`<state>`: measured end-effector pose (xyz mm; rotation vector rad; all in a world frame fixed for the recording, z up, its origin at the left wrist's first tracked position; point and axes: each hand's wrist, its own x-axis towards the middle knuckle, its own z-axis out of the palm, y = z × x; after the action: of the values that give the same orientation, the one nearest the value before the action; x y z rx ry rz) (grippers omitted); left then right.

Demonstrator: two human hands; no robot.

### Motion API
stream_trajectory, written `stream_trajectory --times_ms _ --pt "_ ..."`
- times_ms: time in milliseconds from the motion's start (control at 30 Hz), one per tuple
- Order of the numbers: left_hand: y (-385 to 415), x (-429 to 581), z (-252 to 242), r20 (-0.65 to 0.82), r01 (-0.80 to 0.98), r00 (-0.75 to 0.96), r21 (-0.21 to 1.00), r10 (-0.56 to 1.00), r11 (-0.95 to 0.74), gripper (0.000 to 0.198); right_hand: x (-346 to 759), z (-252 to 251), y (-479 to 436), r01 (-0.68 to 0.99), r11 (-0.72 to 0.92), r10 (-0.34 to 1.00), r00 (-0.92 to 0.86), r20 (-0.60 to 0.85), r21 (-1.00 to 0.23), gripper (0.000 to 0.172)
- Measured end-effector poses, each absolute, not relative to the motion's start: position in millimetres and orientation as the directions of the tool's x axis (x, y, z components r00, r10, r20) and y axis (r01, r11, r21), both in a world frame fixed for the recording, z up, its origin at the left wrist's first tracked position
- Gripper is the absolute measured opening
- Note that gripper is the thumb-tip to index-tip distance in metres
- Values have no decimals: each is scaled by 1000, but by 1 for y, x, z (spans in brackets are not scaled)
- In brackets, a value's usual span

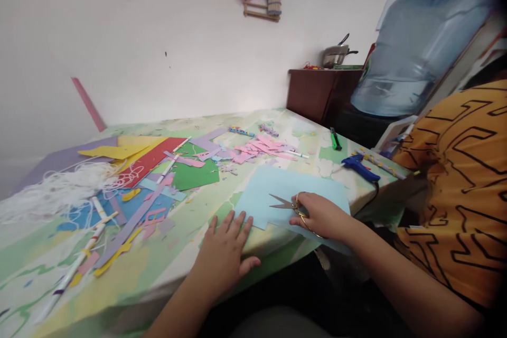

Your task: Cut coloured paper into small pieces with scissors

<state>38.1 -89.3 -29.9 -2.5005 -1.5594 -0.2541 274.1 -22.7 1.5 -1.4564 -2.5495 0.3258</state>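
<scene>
Holding scissors (285, 204) in the right hand (321, 216), head view: fingers clamped through the loops, blades apart, long axis left-right, tips toward the left hand (225, 248). That hand lies flat, fingers spread, on the near-left corner of the light blue paper sheet (273, 185). The sheet lies flat at the table (158, 269) edge, its near edge notched.

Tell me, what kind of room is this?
Probably a craft corner in a home or classroom: cut coloured paper scraps litter the table, the right hand holds scissors, and a blue glue gun lies nearby.
</scene>
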Motion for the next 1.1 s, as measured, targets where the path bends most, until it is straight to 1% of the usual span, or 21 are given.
stream_trajectory --times_ms 100,200,267,300,367,433,467,500,533,600,667,700,733,767,800,833,867,900,967,1033,1100 --pt "-94 29 -35 263 943 333 -99 906 -318 58 275 1 -11 835 475 875 -482 50 -278 33" --pt "-102 10 -36 374 980 185 -145 909 -139 57 268 -1 -5 855 453 890 -451 68 -252 33" --pt "-107 -1 -32 449 989 116 -137 886 -60 55 262 0 -6 850 458 888 -452 84 -259 33" --pt "-110 -4 -28 486 992 102 -114 868 -52 51 258 1 -8 840 467 883 -462 87 -275 33" --pt "-118 1 -21 571 992 111 -22 814 -120 39 253 3 -14 813 488 867 -494 68 -317 33" --pt "-128 17 -17 623 947 160 122 766 -297 24 250 3 -22 788 517 846 -530 59 -333 32" --pt "-133 29 -16 613 891 205 206 763 -404 18 250 1 -26 775 544 830 -553 72 -321 32" --pt "-137 40 -17 500 810 286 330 818 -485 14 250 -1 -31 758 580 809 -581 95 -299 34" --pt "-140 51 -19 360 737 332 477 872 -478 19 251 -4 -36 740 617 784 -608 126 -268 35" --pt "-142 66 -24 189 645 314 676 930 -355 26 255 -11 -45 701 681 732 -657 178 -212 34" --pt "-140 74 -30 47 521 162 844 986 -126 29 261 -17 -53 672 717 696 -687 208 -185 25" --pt "-138 75 -33 -70 385 90 923 993 31 31 265 -19 -57 660 730 684 -697 217 -179 20" --pt "-136 77 -35 -213 208 51 958 976 198 32 268 -21 -59 651 738 674 -704 223 -178 17" --pt "-133 79 -38 -357 11 56 934 932 357 33 271 -22 -62 644 743 669 -708 227 -182 16" --pt "-131 81 -40 -467 -156 104 864 878 478 33 273 -22 -64 643 741 672 -704 229 -195 15" --pt "-129 84 -42 -530 -281 156 785 834 552 33 274 -22 -65 646 732 681 -695 230 -216 15" --pt "-127 88 -44 -552 -364 202 724 809 586 32 274 -22 -67 651 720 694 -685 223 -242 15" --pt "-125 91 -46 -546 -414 228 695 806 588 30 273 -21 -69 654 707 706 -676 211 -270 15" --pt "-122 96 -49 -506 -463 195 707 840 534 25 270 -17 -72 652 687 720 -671 178 -320 16" --pt "-119 95 -50 -480 -446 110 759 871 474 19 269 -11 -77 658 659 737 -661 140 -364 16" --pt "-117 90 -49 -475 -395 73 794 877 462 17 273 -2 -82 678 589 780 -620 88 -440 17"
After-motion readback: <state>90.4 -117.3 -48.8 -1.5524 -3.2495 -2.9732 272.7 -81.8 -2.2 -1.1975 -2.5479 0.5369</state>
